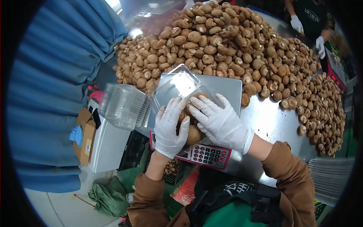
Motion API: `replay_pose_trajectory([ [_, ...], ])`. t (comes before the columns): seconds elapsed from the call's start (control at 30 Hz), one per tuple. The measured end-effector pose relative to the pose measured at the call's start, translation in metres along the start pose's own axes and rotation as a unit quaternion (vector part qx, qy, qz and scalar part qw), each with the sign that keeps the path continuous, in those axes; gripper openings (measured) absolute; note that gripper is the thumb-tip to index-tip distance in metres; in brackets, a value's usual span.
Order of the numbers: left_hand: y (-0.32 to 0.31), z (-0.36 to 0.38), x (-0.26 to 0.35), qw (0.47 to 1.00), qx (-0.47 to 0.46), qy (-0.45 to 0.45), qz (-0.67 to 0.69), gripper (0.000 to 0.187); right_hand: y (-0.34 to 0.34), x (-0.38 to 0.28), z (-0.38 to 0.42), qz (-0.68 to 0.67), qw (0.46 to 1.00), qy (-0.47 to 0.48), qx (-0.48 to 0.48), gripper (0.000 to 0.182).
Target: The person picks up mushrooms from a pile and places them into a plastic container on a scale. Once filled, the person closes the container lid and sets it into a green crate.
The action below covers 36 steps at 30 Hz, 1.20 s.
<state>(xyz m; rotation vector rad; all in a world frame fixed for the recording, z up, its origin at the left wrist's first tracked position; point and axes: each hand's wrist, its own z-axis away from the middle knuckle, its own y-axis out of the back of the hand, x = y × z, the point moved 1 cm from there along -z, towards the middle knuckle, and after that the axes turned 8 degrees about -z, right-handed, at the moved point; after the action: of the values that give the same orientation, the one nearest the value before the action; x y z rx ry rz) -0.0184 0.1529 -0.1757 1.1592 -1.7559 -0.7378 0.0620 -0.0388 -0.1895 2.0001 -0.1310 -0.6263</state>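
A clear plastic clamshell box (153,102) with its lid folded back lies on the metal plate of a weighing scale (228,90). Brown mushrooms (194,135) fill its lower half, partly covered by my hands. My left hand (170,128), in a white glove, cups the mushrooms from the left, thumb and fingers curved around them. From the right, my right hand (221,120), also gloved, rests over the mushrooms with its fingers stretched out and apart. Below them shows the scale's red-framed keypad (209,155).
A large mushroom heap (227,45) spreads behind the scale and down the right side of the metal table (261,117). Nested clear boxes (123,106) stand at left, stacked clear trays (332,178) at right. A co-worker's gloved hands (297,25) are at the far right, near another scale (334,77).
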Motion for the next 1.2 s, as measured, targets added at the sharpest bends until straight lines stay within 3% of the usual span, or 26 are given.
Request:
replay_pose_trajectory([
  [0.07,0.001,-0.003,-0.002,0.999,-0.015,-0.033,-0.015,0.045,0.001,-0.005,0.001,0.014,0.999,0.005,-0.036,0.055],
  [0.17,0.002,-0.004,-0.006,0.993,-0.021,0.055,0.100,0.046,0.015,-0.004,0.000,-0.007,1.000,-0.008,-0.007,0.057],
  [0.2,-0.003,-0.005,-0.012,0.988,0.055,0.041,0.138,0.047,0.022,-0.002,0.001,-0.046,0.999,-0.025,0.014,0.057],
  [0.3,0.014,-0.003,-0.039,0.952,0.177,0.200,0.148,0.043,0.044,0.029,0.011,-0.259,0.948,-0.062,0.174,0.053],
  [0.37,0.026,0.007,-0.071,0.881,0.228,0.348,0.226,0.041,0.059,0.054,0.029,-0.328,0.905,-0.158,0.220,0.045],
  [0.43,0.046,0.019,-0.096,0.841,0.279,0.407,0.221,0.042,0.080,0.067,0.053,-0.429,0.827,-0.280,0.231,0.039],
  [0.5,0.068,0.032,-0.115,0.850,0.323,0.375,0.180,0.045,0.087,0.090,0.085,-0.410,0.801,-0.353,0.257,0.036],
  [0.6,0.101,0.042,-0.124,0.846,0.362,0.359,0.154,0.046,0.089,0.118,0.126,-0.430,0.779,-0.361,0.279,0.034],
  [0.73,0.117,0.035,-0.107,0.836,0.369,0.351,0.205,0.044,0.076,0.147,0.167,-0.443,0.770,-0.365,0.280,0.033],
  [0.87,0.096,0.025,-0.100,0.854,0.296,0.364,0.224,0.045,0.073,0.125,0.160,-0.455,0.752,-0.379,0.289,0.030],
  [0.97,0.058,0.011,-0.090,0.852,0.189,0.407,0.270,0.052,0.071,0.116,0.156,-0.462,0.763,-0.362,0.272,0.028],
  [1.07,0.007,-0.004,-0.092,0.790,0.051,0.486,0.370,0.068,0.068,0.099,0.143,-0.430,0.781,-0.380,0.245,0.027],
  [1.1,-0.003,-0.008,-0.090,0.760,0.023,0.465,0.453,0.066,0.067,0.086,0.131,-0.450,0.785,-0.353,0.236,0.027],
  [1.17,-0.007,-0.017,-0.076,0.719,0.107,0.395,0.562,0.059,0.065,0.066,0.114,-0.465,0.798,-0.327,0.199,0.027],
  [1.2,-0.003,-0.017,-0.070,0.764,0.105,0.329,0.545,0.060,0.060,0.064,0.108,-0.475,0.804,-0.309,0.182,0.028],
])
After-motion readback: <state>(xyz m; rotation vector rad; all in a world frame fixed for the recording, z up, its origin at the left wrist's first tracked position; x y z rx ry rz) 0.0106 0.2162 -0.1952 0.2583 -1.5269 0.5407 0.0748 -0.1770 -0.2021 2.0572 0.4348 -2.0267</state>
